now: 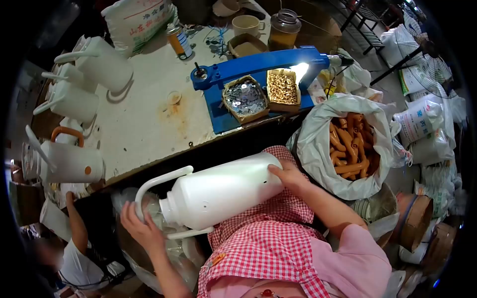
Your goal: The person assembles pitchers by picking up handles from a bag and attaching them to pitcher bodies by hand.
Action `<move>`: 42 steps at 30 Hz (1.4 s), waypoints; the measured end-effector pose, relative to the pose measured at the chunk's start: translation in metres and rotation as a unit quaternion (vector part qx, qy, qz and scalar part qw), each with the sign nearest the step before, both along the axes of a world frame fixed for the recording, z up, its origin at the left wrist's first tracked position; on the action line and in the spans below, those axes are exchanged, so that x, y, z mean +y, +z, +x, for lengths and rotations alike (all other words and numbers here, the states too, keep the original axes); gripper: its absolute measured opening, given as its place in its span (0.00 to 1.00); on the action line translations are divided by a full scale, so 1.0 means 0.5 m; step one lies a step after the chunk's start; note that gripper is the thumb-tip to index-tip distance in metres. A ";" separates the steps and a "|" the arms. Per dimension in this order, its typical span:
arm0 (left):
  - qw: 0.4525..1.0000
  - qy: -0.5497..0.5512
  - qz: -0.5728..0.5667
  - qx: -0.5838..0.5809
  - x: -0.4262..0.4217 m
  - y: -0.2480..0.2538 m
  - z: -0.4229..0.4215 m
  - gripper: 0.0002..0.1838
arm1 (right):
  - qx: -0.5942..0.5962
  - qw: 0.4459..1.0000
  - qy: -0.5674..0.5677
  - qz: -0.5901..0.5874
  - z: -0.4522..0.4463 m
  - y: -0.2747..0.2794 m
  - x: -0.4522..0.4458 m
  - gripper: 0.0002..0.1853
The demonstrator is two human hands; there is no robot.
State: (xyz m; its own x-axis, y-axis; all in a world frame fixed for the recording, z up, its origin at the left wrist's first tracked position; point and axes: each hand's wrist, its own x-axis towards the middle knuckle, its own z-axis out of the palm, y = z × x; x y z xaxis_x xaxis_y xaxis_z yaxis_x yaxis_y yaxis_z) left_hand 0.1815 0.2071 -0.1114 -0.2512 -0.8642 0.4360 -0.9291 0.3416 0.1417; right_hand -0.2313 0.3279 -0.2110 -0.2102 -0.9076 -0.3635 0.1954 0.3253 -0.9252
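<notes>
A white plastic thermos casing [223, 191] lies tilted across my lap, its neck to the left and its base to the right. A white carrying handle [164, 179] arches out beyond the neck. My left hand [141, 226] is closed on that handle near its outer end. At the base end, my right hand [290, 176] grips the rim, thumb on the near side; its other fingers are mostly hidden. Small dark holes show in the casing wall. To the right, a white plastic bag [310, 134] holds many orange-brown plastic handles [353, 146].
On the table [144, 119] stands a blue press-like tool [258, 67] with a lamp, beside boxes of silver discs [244, 95] and brass-coloured rivets [283, 88]. Several white casings [104, 64] stand at left; one casing [74, 159] has an orange handle. A co-worker [82, 253] sits lower left.
</notes>
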 end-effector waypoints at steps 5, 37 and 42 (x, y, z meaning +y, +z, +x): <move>0.900 -0.129 0.252 0.333 -0.021 -0.032 -0.119 0.27 | 0.405 0.905 -0.088 -0.094 -0.145 0.143 -0.118 0.13; 0.899 -0.091 0.272 0.331 -0.066 -0.038 -0.138 0.21 | 0.211 0.922 0.010 -0.323 -0.044 0.295 -0.553 0.08; 0.901 -0.095 0.268 0.327 -0.069 -0.030 -0.138 0.21 | 0.189 0.936 0.047 -0.293 -0.056 0.292 -0.558 0.08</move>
